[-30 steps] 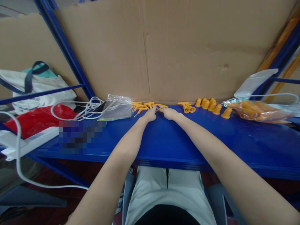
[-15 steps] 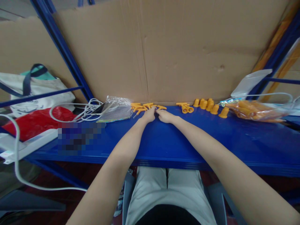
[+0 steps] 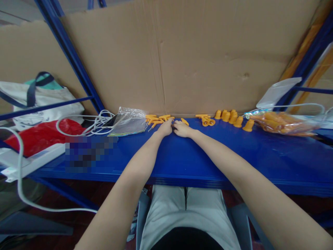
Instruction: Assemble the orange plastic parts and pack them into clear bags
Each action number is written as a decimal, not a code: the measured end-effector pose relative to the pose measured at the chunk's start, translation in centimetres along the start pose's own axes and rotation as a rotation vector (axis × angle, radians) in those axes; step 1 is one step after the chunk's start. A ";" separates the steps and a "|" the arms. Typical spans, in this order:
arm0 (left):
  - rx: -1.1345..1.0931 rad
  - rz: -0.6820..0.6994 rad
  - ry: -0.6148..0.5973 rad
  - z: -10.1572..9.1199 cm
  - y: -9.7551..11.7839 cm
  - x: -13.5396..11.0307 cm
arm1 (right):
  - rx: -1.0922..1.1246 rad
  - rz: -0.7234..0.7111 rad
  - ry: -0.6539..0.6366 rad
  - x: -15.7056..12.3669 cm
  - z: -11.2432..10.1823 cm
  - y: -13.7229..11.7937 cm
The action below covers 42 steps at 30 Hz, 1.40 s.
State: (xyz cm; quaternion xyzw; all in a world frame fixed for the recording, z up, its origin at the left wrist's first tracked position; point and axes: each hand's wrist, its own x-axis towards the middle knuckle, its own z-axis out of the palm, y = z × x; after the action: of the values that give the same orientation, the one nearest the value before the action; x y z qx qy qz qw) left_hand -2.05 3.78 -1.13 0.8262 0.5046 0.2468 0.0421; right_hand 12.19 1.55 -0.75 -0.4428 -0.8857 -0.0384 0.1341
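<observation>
My left hand (image 3: 165,128) and my right hand (image 3: 182,130) meet at the back middle of the blue table, fingertips nearly touching. The right fingers are curled round a yellow corkscrew handle (image 3: 185,121), whose end shows above the knuckles. My left fingers are pinched together at its near side; what is between them is hidden. Just left lie several yellow corkscrews (image 3: 155,122), with metal spirals showing on some. To the right sit assembled yellow pieces (image 3: 203,117) with round open ends facing me, and a row of yellow bell-shaped caps (image 3: 238,121).
A clear bag of yellow parts (image 3: 284,124) lies at the right. On the left are a flat plastic bag (image 3: 130,123), coiled white cables (image 3: 100,123), a red bag (image 3: 47,135), a cloth bag (image 3: 49,104) and a power strip (image 3: 39,159). Cardboard (image 3: 195,59) stands behind.
The yellow handle at my right hand has turned from lying sideways to a steeper slant, showing less length. The right fingers have shifted their grip; my left hand has stayed about where it was.
</observation>
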 end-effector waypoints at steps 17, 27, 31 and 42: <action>0.052 0.053 0.040 0.2 0.5 0.0 | -0.062 0.173 0.013 -1.0 -1.2 -1.1; 0.025 0.086 0.009 0.2 1.1 0.0 | -0.108 0.229 0.102 -1.0 -1.0 -1.1; 0.023 0.058 0.007 0.0 1.0 -0.1 | -0.136 0.204 0.147 -1.2 -1.4 -1.4; 0.013 0.017 -0.030 -0.3 1.0 -0.4 | -0.241 0.116 0.117 -1.3 -1.8 -2.0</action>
State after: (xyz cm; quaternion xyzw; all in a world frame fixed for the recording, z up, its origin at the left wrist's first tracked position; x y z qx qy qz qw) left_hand -1.52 2.93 -0.72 0.8343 0.4985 0.2318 0.0423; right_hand 11.70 -1.04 0.70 -0.5031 -0.8382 -0.1625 0.1334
